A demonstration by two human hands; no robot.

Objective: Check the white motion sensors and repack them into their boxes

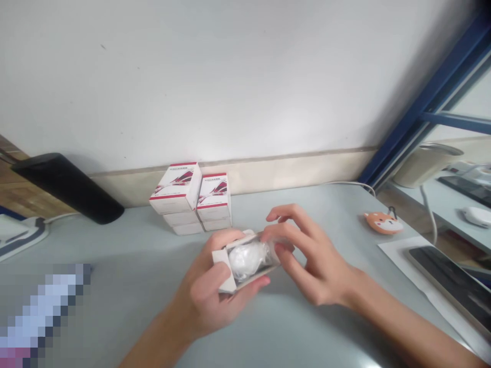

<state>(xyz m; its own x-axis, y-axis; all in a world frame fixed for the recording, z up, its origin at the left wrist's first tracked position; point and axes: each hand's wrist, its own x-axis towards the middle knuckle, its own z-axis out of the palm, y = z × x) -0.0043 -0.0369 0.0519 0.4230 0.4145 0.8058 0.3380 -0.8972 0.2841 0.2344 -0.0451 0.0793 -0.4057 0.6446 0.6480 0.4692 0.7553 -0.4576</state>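
My left hand (213, 289) is wrapped around a small white cardboard box (245, 283), its thumb pressing down an end flap. The box lies tilted in the hand with its top open. Inside sits a rounded white item (244, 259) in clear, crinkled plastic; its kind cannot be made out. At the box's right end, the thumb and index finger of my right hand (316, 260) pinch close around the end of the plastic wrapping (270, 251). The other fingers of that hand are bent above it.
Several white and red printed boxes (174, 189) stand stacked against the wall. A black cylinder (72, 186) leans at the left. On the right are an orange animal-face pouch (383, 223), a dark phone-like device (452, 281) on white paper, and a blue frame (418, 112). A pixelated patch covers the lower left.
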